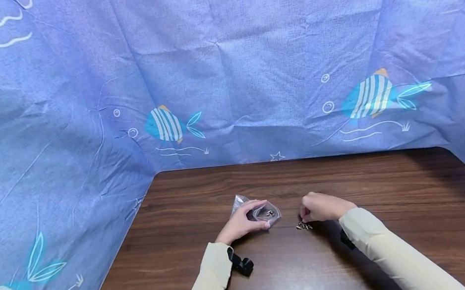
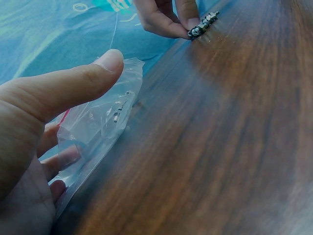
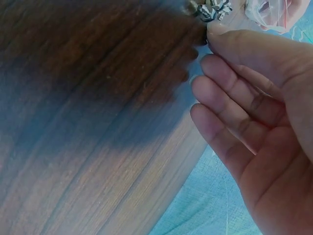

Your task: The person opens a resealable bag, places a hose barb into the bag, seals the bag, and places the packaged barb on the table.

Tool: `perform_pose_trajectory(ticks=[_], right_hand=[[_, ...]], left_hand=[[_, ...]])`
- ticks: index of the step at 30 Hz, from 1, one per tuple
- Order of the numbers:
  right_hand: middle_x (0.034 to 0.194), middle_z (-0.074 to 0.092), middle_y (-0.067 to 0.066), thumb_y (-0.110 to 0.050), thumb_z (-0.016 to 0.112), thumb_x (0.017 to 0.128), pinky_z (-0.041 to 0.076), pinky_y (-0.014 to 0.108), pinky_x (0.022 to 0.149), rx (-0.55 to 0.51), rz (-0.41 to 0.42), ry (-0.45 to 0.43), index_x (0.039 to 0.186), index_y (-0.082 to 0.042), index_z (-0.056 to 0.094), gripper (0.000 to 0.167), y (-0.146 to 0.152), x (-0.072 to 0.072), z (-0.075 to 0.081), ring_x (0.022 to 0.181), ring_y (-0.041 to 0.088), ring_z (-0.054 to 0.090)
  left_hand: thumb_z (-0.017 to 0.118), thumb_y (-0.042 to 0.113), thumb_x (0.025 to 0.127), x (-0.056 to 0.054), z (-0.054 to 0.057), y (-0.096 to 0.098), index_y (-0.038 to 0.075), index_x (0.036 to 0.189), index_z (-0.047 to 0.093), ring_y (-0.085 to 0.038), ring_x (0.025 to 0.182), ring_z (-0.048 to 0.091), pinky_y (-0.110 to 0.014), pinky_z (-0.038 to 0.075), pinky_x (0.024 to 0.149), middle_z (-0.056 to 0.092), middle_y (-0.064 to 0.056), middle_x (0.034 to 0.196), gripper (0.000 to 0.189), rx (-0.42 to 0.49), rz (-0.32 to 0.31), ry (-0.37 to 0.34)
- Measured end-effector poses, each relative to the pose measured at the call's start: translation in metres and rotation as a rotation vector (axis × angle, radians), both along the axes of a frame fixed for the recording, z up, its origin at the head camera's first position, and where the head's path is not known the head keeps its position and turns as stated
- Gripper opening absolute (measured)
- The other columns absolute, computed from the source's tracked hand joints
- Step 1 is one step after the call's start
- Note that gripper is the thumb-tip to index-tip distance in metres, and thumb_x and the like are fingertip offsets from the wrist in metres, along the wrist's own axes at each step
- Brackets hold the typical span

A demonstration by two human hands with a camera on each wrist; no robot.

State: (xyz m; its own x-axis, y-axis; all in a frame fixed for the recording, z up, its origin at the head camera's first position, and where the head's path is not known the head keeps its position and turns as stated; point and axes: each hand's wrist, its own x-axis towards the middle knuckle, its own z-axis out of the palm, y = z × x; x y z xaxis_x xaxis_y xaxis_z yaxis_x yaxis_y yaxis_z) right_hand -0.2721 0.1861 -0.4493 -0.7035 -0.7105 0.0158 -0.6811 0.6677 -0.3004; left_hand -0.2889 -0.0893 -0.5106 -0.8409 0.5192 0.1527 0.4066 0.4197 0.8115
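Observation:
My left hand (image 1: 244, 221) holds a clear zip bag (image 2: 98, 142), its thumb and fingers curved about the bag's mouth. A few small metal pieces (image 1: 270, 213) show inside the clear plastic. To the right, a little heap of small shiny metal pieces (image 1: 304, 226) lies on the table. My right hand (image 1: 323, 205) is over that heap, pinching at its edge with thumb and forefinger. In the right wrist view the thumb tip (image 3: 217, 28) meets the metal pieces, while the other fingers are loosely bent; the forefinger is mostly hidden.
Both hands work over a brown wood-grain table (image 1: 202, 184). Blue cloth (image 1: 266, 69) printed with fish hangs behind it and at the sides. A dark strap with a small camera (image 1: 243, 266) sits on the left wrist.

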Motion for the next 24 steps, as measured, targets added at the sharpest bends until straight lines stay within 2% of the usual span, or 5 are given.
perform_pose_trajectory(ticks=[6, 14, 24], right_hand=[[0.063, 0.059, -0.011, -0.001, 0.071, 0.076, 0.043, 0.018, 0.053, 0.002, 0.021, 0.030, 0.065, -0.013, 0.067, 0.017, 0.0000, -0.0006, -0.0009, 0.057, -0.002, 0.046], [0.061, 0.057, -0.012, -0.002, 0.070, 0.077, 0.041, 0.018, 0.052, 0.017, 0.027, 0.021, 0.063, -0.013, 0.066, 0.018, 0.0002, -0.0016, -0.0017, 0.055, -0.002, 0.042], [0.069, 0.066, -0.008, -0.004, 0.070, 0.080, 0.049, 0.019, 0.058, 0.015, 0.019, 0.022, 0.071, -0.011, 0.071, 0.012, 0.0014, -0.0063, 0.0061, 0.062, -0.001, 0.055]], left_hand=[[0.082, 0.028, 0.077, -0.0001, 0.0004, -0.0008, 0.020, 0.134, 0.058, -0.018, 0.126, 0.049, -0.037, 0.038, 0.107, 0.056, -0.003, 0.137, 0.063, 0.001, 0.001, -0.013], [0.082, 0.028, 0.077, 0.0005, 0.0004, -0.0004, 0.020, 0.134, 0.057, -0.019, 0.127, 0.049, -0.038, 0.038, 0.107, 0.056, -0.004, 0.137, 0.063, 0.000, -0.002, -0.015], [0.082, 0.028, 0.076, 0.0007, 0.0019, -0.0001, 0.020, 0.134, 0.058, -0.020, 0.128, 0.048, -0.039, 0.037, 0.109, 0.055, -0.004, 0.138, 0.063, -0.014, 0.014, -0.011]])
